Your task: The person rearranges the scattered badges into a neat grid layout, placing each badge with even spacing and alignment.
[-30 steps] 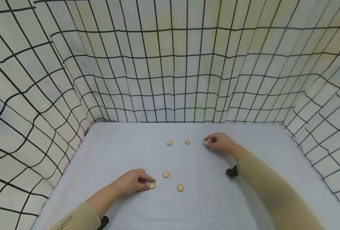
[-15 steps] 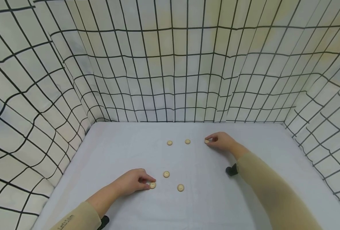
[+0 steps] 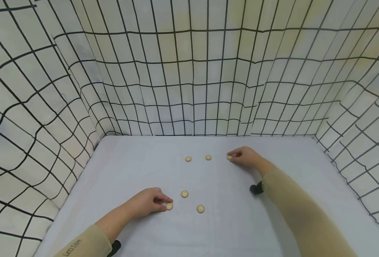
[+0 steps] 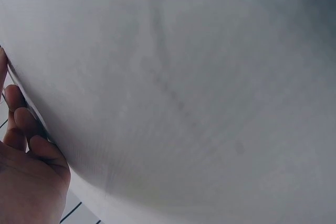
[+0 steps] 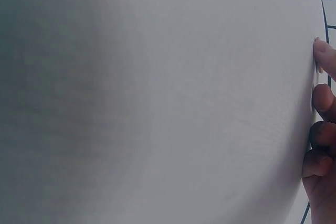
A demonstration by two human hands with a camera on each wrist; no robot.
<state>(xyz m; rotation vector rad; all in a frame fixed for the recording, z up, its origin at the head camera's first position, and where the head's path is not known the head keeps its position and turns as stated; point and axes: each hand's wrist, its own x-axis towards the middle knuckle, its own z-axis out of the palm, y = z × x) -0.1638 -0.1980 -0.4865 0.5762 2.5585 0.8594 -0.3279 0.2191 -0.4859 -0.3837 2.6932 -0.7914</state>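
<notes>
Two pale buttons (image 3: 169, 206) sit pinched, each partly hidden: one in the left hand (image 3: 148, 202), below and left of centre, one in the right hand (image 3: 246, 156), right of centre. Four loose buttons (image 3: 184, 193) lie between on white cloth (image 3: 240, 228); gridded walls (image 3: 200, 75) rise above.

Left hand (image 3: 148, 202), right hand (image 3: 245, 157) in pinches.

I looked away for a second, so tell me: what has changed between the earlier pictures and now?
Nothing clearly moved, and nothing was taken hold of or let go. The left hand still pinches the left button, the right hand the right button; the other four buttons lie as before. Any nudge of the right button is too slight to tell.
</notes>
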